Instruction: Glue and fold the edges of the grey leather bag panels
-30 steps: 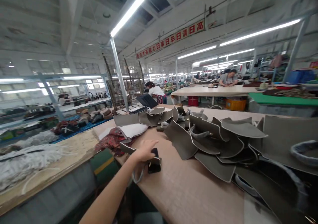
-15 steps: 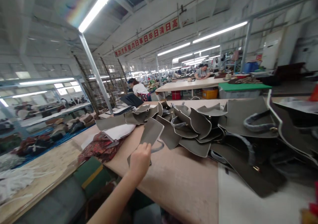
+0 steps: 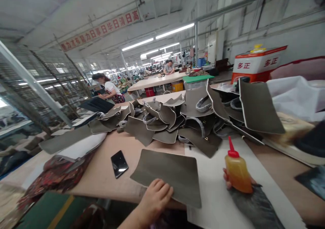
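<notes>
Left hand (image 3: 157, 195), at the lower middle of the view: fingers curled over the near edge of a gray-brown panel (image 3: 170, 174), grasping it; the thumb is not visible. The panel is broad and smooth, with a slightly curved left end, and lies above the near edge of the surface (image 3: 149, 147), partly over a pale sheet (image 3: 213, 171). Whether its underside touches the surface cannot be told.

Right hand (image 3: 228, 181), at the right: clenched around a squeeze bottle (image 3: 238, 173) of amber liquid, whose red cap and pointed nozzle are uppermost. The bottle tilts slightly to the left, above the pale sheet and apart from the panel. A dark gray sleeve (image 3: 254, 205) covers the right forearm; the left forearm is bare.

Left of the panel: a black phone (image 3: 119, 164), lying flat on the surface, apart from the left hand. Farther left, a red patterned cloth (image 3: 58, 173) with a white piece (image 3: 82, 146) partly over it.

Beyond the panel: a spread heap of similar gray-brown pieces (image 3: 162, 115), pale-edged and overlapping, several with wrapped, looped handles. To the right of the heap, a white and orange box (image 3: 259, 63) bears a yellow object (image 3: 257, 48).

Background: a person in a white top (image 3: 111, 87) stands at the left; another person (image 3: 169, 67) leans over a distant table (image 3: 157, 81).
</notes>
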The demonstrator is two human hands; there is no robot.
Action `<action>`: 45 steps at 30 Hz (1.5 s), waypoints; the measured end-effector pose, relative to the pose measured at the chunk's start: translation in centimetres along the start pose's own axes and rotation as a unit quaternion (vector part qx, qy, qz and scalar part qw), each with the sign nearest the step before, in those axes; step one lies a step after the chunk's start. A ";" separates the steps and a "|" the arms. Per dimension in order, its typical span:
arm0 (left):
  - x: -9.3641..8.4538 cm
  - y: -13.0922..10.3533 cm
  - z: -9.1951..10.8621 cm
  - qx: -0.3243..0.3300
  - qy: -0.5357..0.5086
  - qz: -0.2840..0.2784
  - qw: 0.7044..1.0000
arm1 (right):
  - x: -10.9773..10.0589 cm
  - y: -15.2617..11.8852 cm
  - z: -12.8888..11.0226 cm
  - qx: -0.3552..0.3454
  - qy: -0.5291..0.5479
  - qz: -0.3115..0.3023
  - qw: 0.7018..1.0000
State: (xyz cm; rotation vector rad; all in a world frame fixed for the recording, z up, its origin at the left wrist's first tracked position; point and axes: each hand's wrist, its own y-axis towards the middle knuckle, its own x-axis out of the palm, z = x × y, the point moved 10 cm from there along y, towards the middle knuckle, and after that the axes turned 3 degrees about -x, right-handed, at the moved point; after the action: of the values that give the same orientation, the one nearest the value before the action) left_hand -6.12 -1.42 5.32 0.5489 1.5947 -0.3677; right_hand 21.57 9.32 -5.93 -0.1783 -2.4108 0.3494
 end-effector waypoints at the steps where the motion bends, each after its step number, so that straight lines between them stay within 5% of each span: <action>1: -0.4 -1.2 -0.8 0.019 -0.013 0.011 1.000 | 0.2 -0.6 0.3 0.027 0.040 0.013 0.999; 3: -0.7 -3.0 -3.6 -0.002 -0.028 0.030 0.999 | 0.7 -1.3 1.1 0.090 0.133 0.043 0.986; 6: -0.1 -4.1 -8.4 -0.136 -0.084 0.044 0.986 | 0.9 -1.4 1.3 0.117 0.159 0.057 0.979; 9: 0.9 -3.4 -11.2 -0.296 -0.240 0.053 0.923 | 0.7 -1.0 1.5 0.110 0.151 0.044 0.981; 11: 1.6 -1.9 -11.2 -0.370 -0.339 0.046 0.864 | 0.3 -0.8 1.9 0.108 0.154 0.039 0.981; 13: 1.4 0.3 -10.2 -0.401 -0.357 0.042 0.842 | 0.1 -0.7 2.0 0.102 0.153 0.036 0.982; 19: 0.4 4.5 -9.4 -0.410 -0.180 -0.066 0.892 | 0.3 -1.1 1.5 0.101 0.166 0.061 0.979; 22: -2.2 2.5 -12.5 -0.418 -0.152 -0.079 0.892 | 0.8 -1.4 1.2 0.106 0.186 0.065 0.975; 25: -7.1 -1.6 -17.5 -0.458 -0.095 -0.073 0.881 | 1.3 -1.8 1.0 0.116 0.207 0.074 0.969; 27: -10.8 -4.0 -20.3 -0.497 0.019 -0.058 0.865 | 1.7 -2.1 0.9 0.121 0.216 0.077 0.966; 29: -12.9 -4.1 -20.8 -0.492 0.142 -0.048 0.858 | 1.9 -2.2 0.7 0.117 0.220 0.075 0.965; 31: -11.8 -2.6 -19.3 -0.464 0.184 -0.060 0.865 | 2.0 -2.1 0.5 0.106 0.215 0.067 0.969; 33: -7.9 -0.3 -16.3 -0.434 0.142 -0.090 0.885 | 1.9 -1.8 0.4 0.093 0.203 0.055 0.973; 37: 1.2 4.8 -7.1 -0.344 0.035 -0.130 0.929 | 1.8 -1.6 0.9 0.112 0.203 0.049 0.971; 39: 4.4 6.5 -2.9 -0.313 -0.014 -0.140 0.939 | 1.9 -1.8 1.1 0.127 0.212 0.047 0.968; 42: 6.4 8.4 1.0 -0.297 -0.105 -0.139 0.939 | 2.1 -2.0 0.7 0.110 0.198 0.046 0.973; 45: 6.1 9.4 1.2 -0.322 -0.188 -0.117 0.920 | 2.3 -2.1 0.4 0.078 0.164 0.046 0.982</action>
State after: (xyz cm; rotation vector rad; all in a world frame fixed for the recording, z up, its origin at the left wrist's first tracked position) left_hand -0.19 6.55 0.01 -0.2156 1.3014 -0.0956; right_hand 19.55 7.75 -4.18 -0.2569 -2.0451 0.5082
